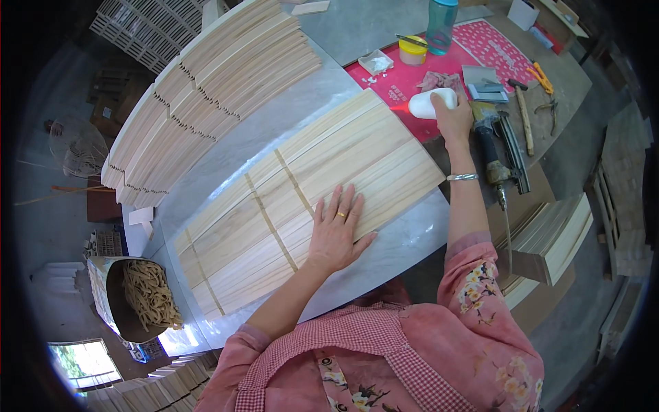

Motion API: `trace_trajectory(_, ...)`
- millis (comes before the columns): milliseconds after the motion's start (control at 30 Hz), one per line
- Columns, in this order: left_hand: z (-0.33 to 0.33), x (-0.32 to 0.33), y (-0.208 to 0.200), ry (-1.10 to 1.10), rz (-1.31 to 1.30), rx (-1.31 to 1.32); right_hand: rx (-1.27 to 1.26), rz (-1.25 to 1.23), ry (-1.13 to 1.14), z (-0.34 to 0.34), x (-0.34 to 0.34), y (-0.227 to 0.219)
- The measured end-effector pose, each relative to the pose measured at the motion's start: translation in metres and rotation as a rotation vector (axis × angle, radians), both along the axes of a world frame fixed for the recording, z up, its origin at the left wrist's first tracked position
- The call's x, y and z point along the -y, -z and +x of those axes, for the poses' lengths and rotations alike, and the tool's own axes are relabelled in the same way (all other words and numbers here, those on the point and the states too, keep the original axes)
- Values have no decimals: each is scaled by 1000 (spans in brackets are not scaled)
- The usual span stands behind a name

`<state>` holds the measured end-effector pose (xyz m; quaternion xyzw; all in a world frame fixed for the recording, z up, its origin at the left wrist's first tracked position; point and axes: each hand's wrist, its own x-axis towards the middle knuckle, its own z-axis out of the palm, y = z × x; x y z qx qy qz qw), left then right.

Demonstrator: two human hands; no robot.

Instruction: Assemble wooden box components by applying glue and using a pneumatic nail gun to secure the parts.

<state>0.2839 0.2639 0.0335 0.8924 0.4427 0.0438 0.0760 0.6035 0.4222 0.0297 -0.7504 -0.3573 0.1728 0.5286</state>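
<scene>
A pale wooden panel (343, 151) of narrow boards lies slanted across the table in front of me, with thin tan bands running across it. My left hand (336, 230) rests flat on its near part, fingers spread, a ring on one finger. Beyond the panel's right end, my right hand (456, 123) is closed around a white squeeze bottle (424, 105). The bottle is tilted on its side, and its red nozzle (400, 108) points left toward the panel's far corner. Whether anything comes out of the nozzle I cannot tell.
Stacked wooden boards (240, 75) fill the far left of the table. A nail gun (495, 151), hammer (523, 117), yellow-lidded tub (412, 51) and teal bottle (441, 27) lie or stand at the right. A bin of tan strips (147, 295) stands at the left edge.
</scene>
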Motion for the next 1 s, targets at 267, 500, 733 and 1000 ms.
trace_trajectory(267,1,1,0,-10,19,4,57,13,6,4,32,-7)
trace_trajectory(500,2,1,1,-13,19,-6,98,-7,31,12,65,-14)
trace_trajectory(733,2,2,5,-20,36,-16,97,-14,35,17,98,-23)
trace_trajectory(1000,2,3,6,-23,51,-26,78,-30,44,27,132,-31)
